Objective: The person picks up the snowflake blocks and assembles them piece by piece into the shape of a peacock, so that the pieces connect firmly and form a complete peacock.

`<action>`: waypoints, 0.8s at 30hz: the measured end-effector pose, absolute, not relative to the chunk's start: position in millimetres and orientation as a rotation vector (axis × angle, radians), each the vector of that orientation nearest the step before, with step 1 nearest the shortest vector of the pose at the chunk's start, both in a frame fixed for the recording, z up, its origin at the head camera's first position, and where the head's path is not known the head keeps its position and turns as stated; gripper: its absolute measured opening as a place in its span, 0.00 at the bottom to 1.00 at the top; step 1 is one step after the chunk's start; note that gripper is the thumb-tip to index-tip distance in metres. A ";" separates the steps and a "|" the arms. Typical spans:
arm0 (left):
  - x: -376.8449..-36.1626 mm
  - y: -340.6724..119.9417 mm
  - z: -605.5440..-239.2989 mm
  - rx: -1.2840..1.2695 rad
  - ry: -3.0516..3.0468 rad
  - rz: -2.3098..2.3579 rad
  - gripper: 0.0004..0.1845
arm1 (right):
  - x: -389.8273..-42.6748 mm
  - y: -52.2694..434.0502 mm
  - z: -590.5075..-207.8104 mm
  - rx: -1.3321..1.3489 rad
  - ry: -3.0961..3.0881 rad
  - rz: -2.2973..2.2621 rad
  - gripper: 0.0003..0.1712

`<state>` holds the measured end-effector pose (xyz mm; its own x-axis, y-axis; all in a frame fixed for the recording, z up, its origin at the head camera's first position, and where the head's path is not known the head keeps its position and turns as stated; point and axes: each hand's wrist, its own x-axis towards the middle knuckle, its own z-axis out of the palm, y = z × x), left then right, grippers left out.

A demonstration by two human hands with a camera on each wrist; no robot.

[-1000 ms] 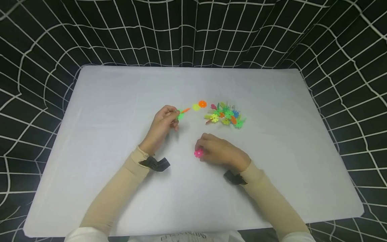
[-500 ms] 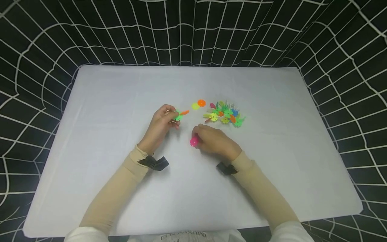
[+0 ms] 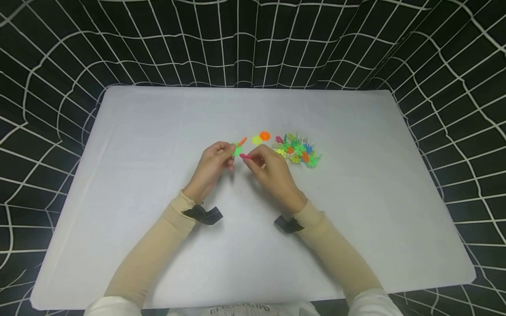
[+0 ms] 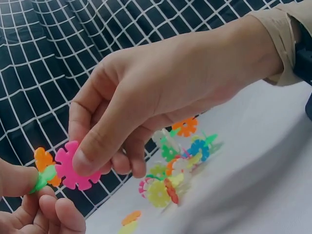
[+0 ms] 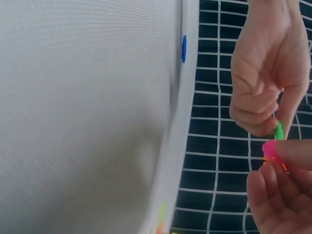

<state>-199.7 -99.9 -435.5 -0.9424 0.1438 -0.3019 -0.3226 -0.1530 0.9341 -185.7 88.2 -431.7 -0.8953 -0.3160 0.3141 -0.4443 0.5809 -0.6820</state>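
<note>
My left hand (image 3: 211, 166) pinches a green snowflake-shaped interlocking disc (image 3: 237, 151) between thumb and fingers. An orange disc (image 3: 242, 141) is attached to the green one at an angle. My right hand (image 3: 276, 177) pinches a pink notched disc (image 4: 73, 166) by its edge. In the left wrist view the pink disc's rim meets the green disc (image 4: 44, 178); whether their slots engage cannot be told. The right wrist view shows both hands close together, with the pink disc (image 5: 269, 149) just below the green one (image 5: 279, 130).
A pile of notched discs (image 3: 298, 149) in several colours lies right of my hands on the white table (image 3: 178, 118). Between hands and pile, a yellow disc (image 3: 257, 140) and an orange disc (image 3: 265, 136) lie side by side. Dark netted cloth (image 3: 245, 44) surrounds the table.
My right hand has moved up and left with the pink disc, from the near side to beside the left hand. The pink disc has turned edge-on. The left hand has barely moved.
</note>
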 end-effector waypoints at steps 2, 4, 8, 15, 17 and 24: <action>-199.1 -99.5 -436.1 -0.194 1.823 2.159 0.08 | -185.2 86.9 -432.3 0.654 -2.603 1.214 0.08; -198.1 -99.3 -436.8 -0.177 1.851 2.147 0.09 | -185.1 86.2 -433.4 0.662 -2.570 1.218 0.08; -195.6 -99.1 -438.3 -0.105 1.961 2.087 0.13 | -184.9 84.8 -434.5 0.669 -2.534 1.231 0.08; -194.0 -97.3 -436.7 0.095 2.321 1.898 0.17 | -185.4 83.1 -430.8 0.687 -2.524 1.207 0.05; -194.9 -96.6 -436.9 0.153 2.395 1.842 0.16 | -185.8 82.4 -428.7 0.704 -2.524 1.191 0.04; -196.6 -97.4 -437.5 0.181 2.378 1.864 0.16 | -187.1 77.0 -421.4 0.724 -2.533 1.127 0.04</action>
